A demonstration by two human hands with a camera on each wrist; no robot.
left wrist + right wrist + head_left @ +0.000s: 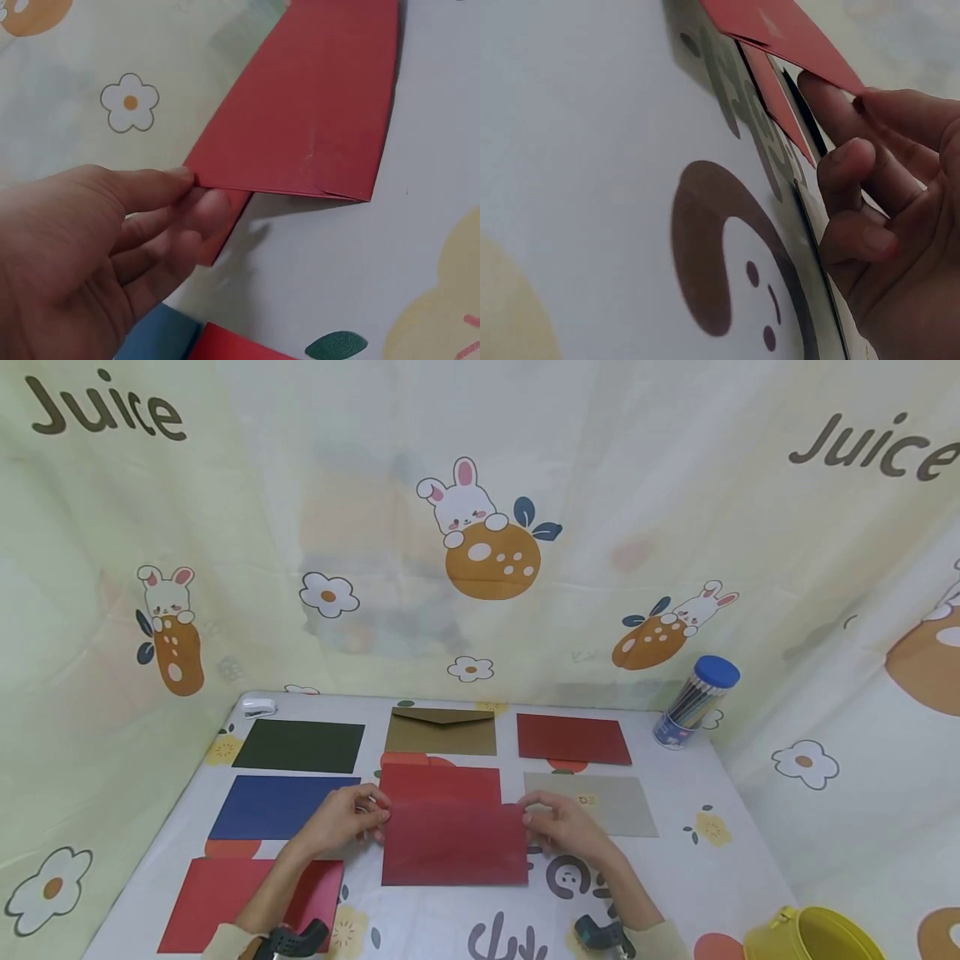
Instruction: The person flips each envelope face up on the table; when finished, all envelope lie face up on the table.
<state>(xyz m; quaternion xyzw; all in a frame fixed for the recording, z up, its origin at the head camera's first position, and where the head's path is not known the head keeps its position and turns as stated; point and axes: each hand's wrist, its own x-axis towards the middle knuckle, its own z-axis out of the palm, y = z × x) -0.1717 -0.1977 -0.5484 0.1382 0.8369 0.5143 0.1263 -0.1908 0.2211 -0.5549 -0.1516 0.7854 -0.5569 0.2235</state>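
A dark red envelope (455,847) is at the middle of the table, partly over another red envelope (441,783) that shows behind it. My left hand (348,814) pinches the upper left corner of the nearer envelope between thumb and fingers. At its opposite upper corner, my right hand (562,822) pinches the edge with thumb and forefinger. The left wrist view shows the held envelope (315,112) tilted, its near edge raised over the cloth. Under the right thumb, the envelope's corner (802,45) is lifted above the other red one (776,97).
Around them lie a dark green envelope (298,747), a gold one (442,739), a deep red one (573,739), a blue one (262,808), a grey one (630,806) and a bright red one (213,902). A white stapler (259,707), pencil jar (693,702) and yellow bucket (780,939) stand near the edges.
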